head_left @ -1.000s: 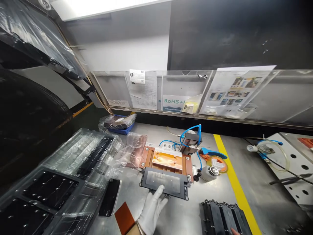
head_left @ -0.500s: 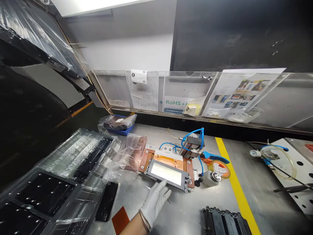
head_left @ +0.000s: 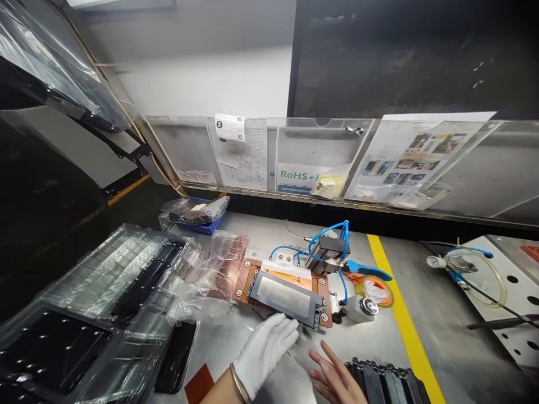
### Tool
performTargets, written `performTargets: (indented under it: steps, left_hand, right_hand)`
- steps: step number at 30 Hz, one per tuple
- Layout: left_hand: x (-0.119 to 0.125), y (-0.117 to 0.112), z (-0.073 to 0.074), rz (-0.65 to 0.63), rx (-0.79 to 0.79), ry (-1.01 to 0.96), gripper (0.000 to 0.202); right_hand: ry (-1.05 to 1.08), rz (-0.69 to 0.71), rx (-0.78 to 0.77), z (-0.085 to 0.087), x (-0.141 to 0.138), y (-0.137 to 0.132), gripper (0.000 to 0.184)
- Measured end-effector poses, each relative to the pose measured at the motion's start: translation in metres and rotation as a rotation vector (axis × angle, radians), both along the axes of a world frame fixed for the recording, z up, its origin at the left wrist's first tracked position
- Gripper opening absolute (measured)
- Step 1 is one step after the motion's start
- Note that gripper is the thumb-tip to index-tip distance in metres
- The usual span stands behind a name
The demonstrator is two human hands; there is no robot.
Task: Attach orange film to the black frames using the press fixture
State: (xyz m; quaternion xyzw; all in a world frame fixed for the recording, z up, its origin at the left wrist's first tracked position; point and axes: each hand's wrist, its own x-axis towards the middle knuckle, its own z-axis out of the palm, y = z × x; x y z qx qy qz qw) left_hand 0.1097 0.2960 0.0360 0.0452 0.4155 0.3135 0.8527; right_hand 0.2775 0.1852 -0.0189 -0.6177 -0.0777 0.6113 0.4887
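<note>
My left hand [head_left: 266,350], in a white glove, lies palm partly up with its fingers stretched out and side by side, holding nothing. Its fingertips are just in front of the near edge of a dark grey frame [head_left: 264,304] around a silvery panel; I cannot tell if they touch. That framed part sits tilted on a copper-coloured fixture [head_left: 241,280] with bolted corners. Bare and with fingers apart, my right hand [head_left: 337,376] is at the bottom, empty, beside a row of black framed parts [head_left: 385,384].
Left are clear plastic trays [head_left: 105,280] with black parts, a phone [head_left: 177,357] and a reddish-brown square [head_left: 199,385]. Behind the fixture stands a pneumatic cylinder [head_left: 329,249] with blue hoses. Right are a metal-topped bottle [head_left: 362,308], a tape roll [head_left: 374,290] and yellow floor-style tape [head_left: 404,320].
My right hand has come into view from below. My left hand has drawn slightly back from the framed part, its fingers closer together. The panel looks greyer than its earlier pale yellow.
</note>
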Motion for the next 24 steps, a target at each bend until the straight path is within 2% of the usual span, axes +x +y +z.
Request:
performTargets:
  steps: [3, 6, 11, 16, 19, 21, 24]
  left_hand:
    - [-0.004, 0.002, 0.003, 0.02, -0.014, -0.033, 0.019]
    - [-0.007, 0.007, 0.003, 0.044, -0.018, -0.043, 0.022]
    - [-0.006, 0.022, -0.004, 0.045, 0.079, 0.016, 0.02]
    - [-0.008, 0.034, -0.011, -0.07, 0.226, 0.149, 0.012]
    - [-0.015, 0.04, -0.01, -0.27, 0.369, 0.339, 0.022]
    - [-0.016, 0.046, -0.007, -0.39, 0.524, 0.5, 0.027]
    - [-0.008, 0.056, -0.004, -0.432, 0.765, 0.61, 0.029]
  right_hand:
    - [0.321, -0.076, 0.065, 0.002, -0.013, 0.026, 0.06]
    - [0.345, -0.161, 0.07, 0.001, -0.012, 0.036, 0.057]
    - [0.328, -0.155, 0.1, 0.003, -0.009, 0.036, 0.059]
    - [0.163, -0.164, 0.097, 0.005, -0.005, 0.027, 0.06]
    - [-0.01, -0.086, 0.108, 0.004, 0.016, 0.022, 0.06]
    - [-0.24, 0.004, 0.107, 0.003, 0.036, 0.022, 0.062]
    - [-0.722, 0.148, 0.107, 0.001, 0.062, 0.029, 0.059]
